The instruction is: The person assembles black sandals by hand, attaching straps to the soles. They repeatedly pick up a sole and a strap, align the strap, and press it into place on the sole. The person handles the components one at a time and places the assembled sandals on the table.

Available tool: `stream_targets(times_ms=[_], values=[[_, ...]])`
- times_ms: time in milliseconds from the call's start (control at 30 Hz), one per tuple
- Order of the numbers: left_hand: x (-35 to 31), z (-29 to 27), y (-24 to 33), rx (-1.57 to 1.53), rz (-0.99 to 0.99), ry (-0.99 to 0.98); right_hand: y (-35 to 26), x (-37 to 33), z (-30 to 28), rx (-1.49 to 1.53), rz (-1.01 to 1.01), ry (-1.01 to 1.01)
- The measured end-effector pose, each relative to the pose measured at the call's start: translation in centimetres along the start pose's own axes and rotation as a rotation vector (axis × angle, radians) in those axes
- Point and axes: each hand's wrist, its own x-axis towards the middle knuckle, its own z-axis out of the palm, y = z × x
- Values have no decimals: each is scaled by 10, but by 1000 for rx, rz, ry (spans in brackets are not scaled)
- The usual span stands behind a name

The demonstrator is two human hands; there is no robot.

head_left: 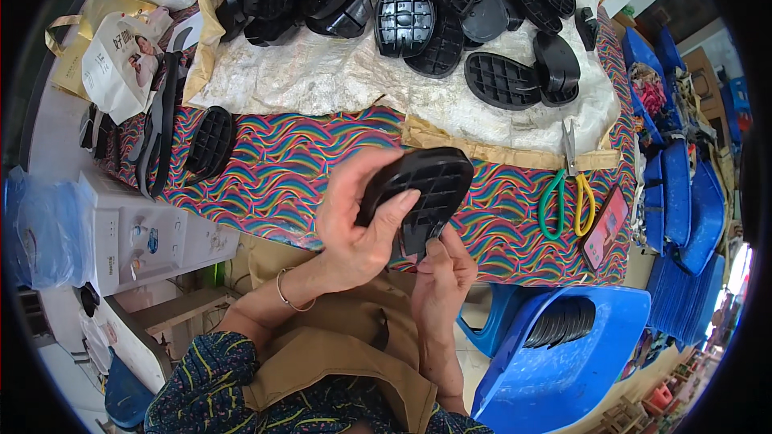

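Observation:
A black shoe heel [426, 185] with a grid of ribs and hollows is held up over the near edge of the patterned table. My left hand [362, 213] wraps round its left side, the thumb lying across the ribbed face. At its lower edge my right hand [446, 265] is closed, thumb and fingers pinched against the rim. Whether the right fingers also hold some small piece cannot be made out. Beyond my hands, a heap of similar black heels [406, 22] lies on a white woven sack [322, 80].
Scissors [569, 185] with green and yellow handles lie right, beside a phone [605, 227]. A lone heel [211, 143] and long dark strips [165, 124] lie left, near paper bags [121, 56]. A blue tub [563, 378] holding stacked black pieces stands lower right.

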Motion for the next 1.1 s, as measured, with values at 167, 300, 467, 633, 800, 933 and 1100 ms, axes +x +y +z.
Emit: stream_targets(times_ms=[167,300,467,633,800,933,1100], values=[[-7,7,0,23,30,31,3,1,8,-218,-110,161],[-4,7,0,-39,-105,28,-9,9,7,-440,-75,84],[2,1,0,-170,-287,-47,-18,24,-6,-681,-71,69],[5,-5,-2,-184,-443,-339,-43,50,0,-718,-294,-70],[31,-16,-8,-384,-762,-620,-66,57,-14,-789,-274,-200],[34,-23,-10,-703,-928,-727,-62,50,-17,-805,-326,-58],[17,-29,-22,-1042,-1095,-486,-68,54,-29,-734,-514,73]])
